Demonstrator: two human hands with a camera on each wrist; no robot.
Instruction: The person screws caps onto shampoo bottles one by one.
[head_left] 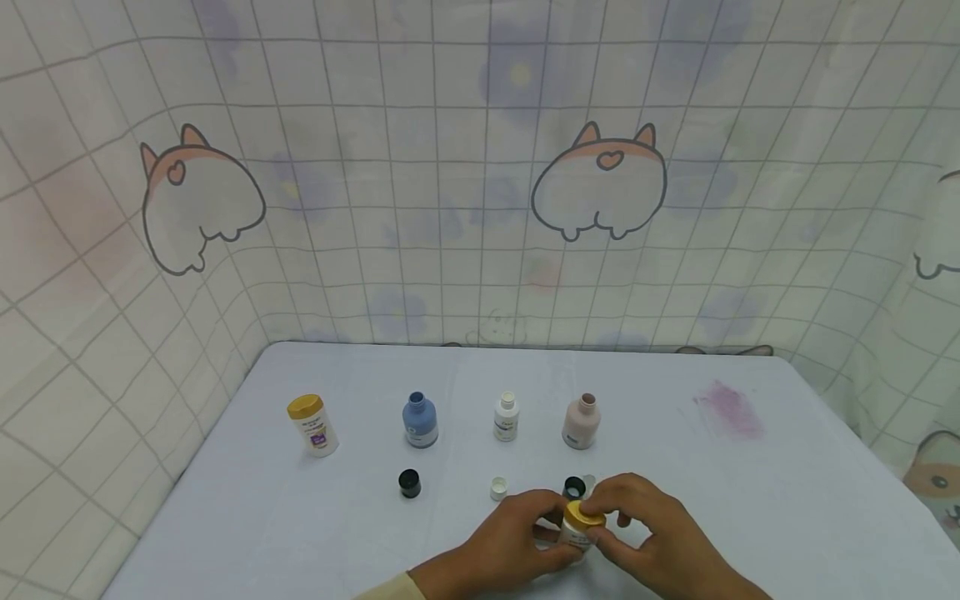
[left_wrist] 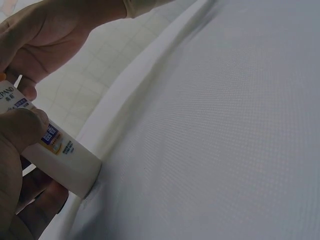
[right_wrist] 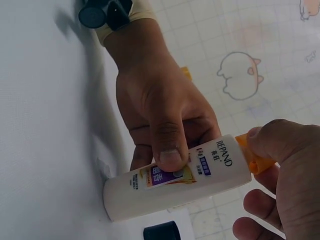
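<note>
Bottle (head_left: 576,541) on bench (head_left: 262,533): L hand (head_left: 517,537) grips it, prob. bracing vs. twist; R hand (head_left: 660,533) pinches yellow cap (head_left: 578,517). Blk cap (head_left: 573,487) just beyond bottle.

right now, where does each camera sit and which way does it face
Head: on the head, facing forward and down over the table to the printed cloth behind; left hand, right hand and left sleeve show.
Left wrist: on that wrist, facing the white bottle, which the left hand grips; the right hand shows beyond.
Right wrist: on that wrist, facing the same bottle; the right hand pinches its yellow cap, the left hand opposite.
Shared: both wrist views show bottle and hands; head and right wrist share the cloth.
</note>
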